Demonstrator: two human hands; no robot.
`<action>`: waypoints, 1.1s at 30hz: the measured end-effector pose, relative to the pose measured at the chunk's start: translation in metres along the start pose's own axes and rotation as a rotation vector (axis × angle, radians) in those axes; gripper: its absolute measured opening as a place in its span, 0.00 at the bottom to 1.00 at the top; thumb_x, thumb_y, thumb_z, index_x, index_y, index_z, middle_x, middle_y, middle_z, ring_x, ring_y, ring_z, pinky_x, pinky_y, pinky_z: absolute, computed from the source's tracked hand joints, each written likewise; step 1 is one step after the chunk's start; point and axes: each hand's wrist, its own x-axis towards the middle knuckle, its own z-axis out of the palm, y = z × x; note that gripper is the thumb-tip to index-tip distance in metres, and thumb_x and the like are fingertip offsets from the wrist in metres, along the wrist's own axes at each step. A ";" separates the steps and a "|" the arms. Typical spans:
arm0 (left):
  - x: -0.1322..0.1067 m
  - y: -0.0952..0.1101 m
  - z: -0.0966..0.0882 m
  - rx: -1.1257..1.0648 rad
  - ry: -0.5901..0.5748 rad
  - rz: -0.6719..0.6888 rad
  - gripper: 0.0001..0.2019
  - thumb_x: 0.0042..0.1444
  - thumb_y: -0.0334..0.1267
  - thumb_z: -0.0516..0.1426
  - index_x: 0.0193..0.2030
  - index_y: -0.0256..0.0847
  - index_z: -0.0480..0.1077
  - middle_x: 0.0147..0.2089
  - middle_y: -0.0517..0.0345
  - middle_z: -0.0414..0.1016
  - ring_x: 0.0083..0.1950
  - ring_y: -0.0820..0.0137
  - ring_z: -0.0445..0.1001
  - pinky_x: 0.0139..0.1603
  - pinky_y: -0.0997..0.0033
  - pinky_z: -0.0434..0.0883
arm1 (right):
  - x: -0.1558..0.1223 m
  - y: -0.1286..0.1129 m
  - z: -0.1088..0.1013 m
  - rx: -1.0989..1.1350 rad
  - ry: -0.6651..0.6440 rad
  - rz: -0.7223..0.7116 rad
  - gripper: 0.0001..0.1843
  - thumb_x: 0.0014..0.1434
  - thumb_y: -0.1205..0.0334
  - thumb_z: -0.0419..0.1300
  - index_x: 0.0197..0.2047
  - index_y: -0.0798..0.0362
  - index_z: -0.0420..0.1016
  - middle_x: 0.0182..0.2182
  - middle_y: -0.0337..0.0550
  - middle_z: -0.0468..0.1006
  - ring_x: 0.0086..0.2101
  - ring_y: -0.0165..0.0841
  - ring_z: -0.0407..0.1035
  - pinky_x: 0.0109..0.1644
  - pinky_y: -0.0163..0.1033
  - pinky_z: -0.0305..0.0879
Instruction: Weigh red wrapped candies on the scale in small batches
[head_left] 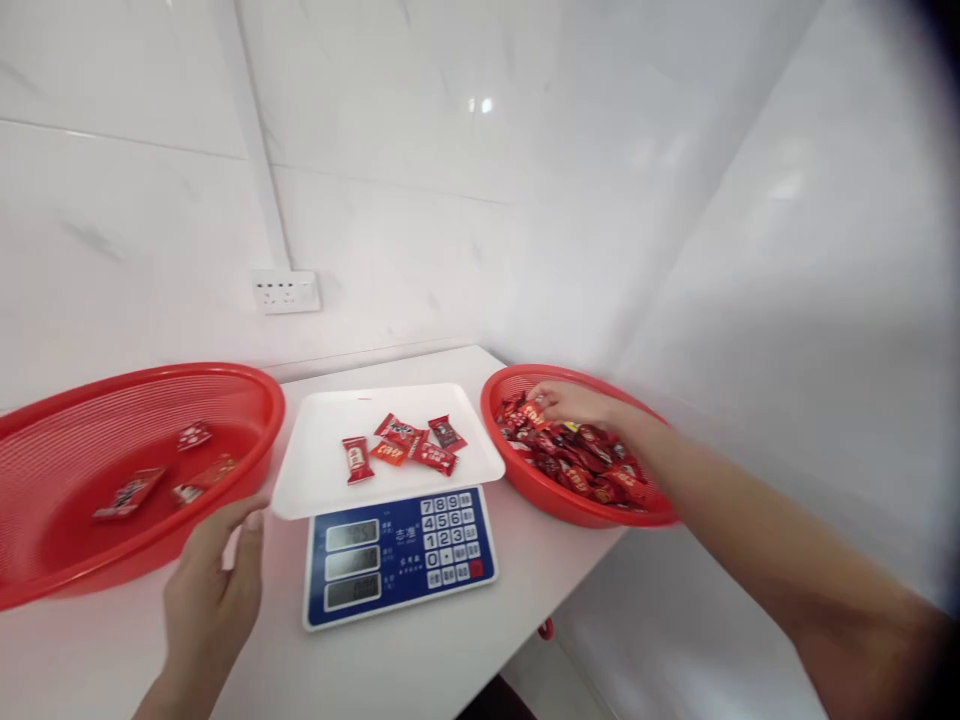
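Note:
My right hand (574,402) reaches into the right red basket (517,480), its fingers closed on a red-wrapped candy (534,415) at the top of a pile of wrapped candies (577,465). My left hand (217,575) is held between the left basket and the scale, beside the tray's front left corner. Its thumb and index finger are slightly apart with nothing visible between them; the other fingers are mostly hidden. On the white scale tray (322,430) lie several wrapped candies (401,432). Below it is the scale's blue panel (405,550) with keys and three displays.
The left red basket (150,375) holds several scattered candies (131,493). Everything stands on a white table (420,660) against a marbled wall, with a side wall at the right. A power socket (286,292) is on the back wall. The table's edge runs diagonally at lower right.

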 end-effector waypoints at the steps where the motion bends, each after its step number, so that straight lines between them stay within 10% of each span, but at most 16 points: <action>1: 0.001 0.004 -0.002 0.003 -0.017 0.001 0.13 0.57 0.44 0.50 0.41 0.43 0.71 0.39 0.55 0.77 0.41 0.65 0.75 0.39 0.67 0.71 | 0.000 -0.009 0.000 0.088 0.000 -0.038 0.18 0.50 0.72 0.53 0.46 0.54 0.65 0.36 0.42 0.76 0.35 0.33 0.71 0.34 0.34 0.66; 5: 0.001 0.014 -0.005 -0.018 -0.022 -0.014 0.13 0.59 0.43 0.49 0.41 0.41 0.70 0.40 0.53 0.77 0.43 0.67 0.75 0.42 0.69 0.71 | -0.001 -0.053 0.009 0.460 -0.090 -0.206 0.17 0.49 0.67 0.57 0.45 0.51 0.65 0.39 0.44 0.76 0.37 0.33 0.72 0.40 0.38 0.68; 11: -0.001 0.015 -0.006 -0.076 -0.011 0.001 0.12 0.60 0.41 0.49 0.42 0.40 0.70 0.41 0.53 0.76 0.44 0.69 0.73 0.44 0.68 0.70 | 0.002 -0.100 0.032 0.456 -0.133 -0.306 0.18 0.50 0.64 0.59 0.47 0.49 0.66 0.39 0.42 0.77 0.40 0.34 0.72 0.48 0.42 0.66; 33: 0.000 0.016 -0.007 -0.079 -0.027 -0.009 0.12 0.60 0.41 0.49 0.42 0.40 0.70 0.41 0.53 0.76 0.45 0.68 0.73 0.45 0.68 0.69 | -0.002 -0.114 0.042 0.126 0.017 -0.264 0.23 0.55 0.66 0.56 0.55 0.47 0.68 0.50 0.45 0.73 0.47 0.39 0.69 0.53 0.47 0.64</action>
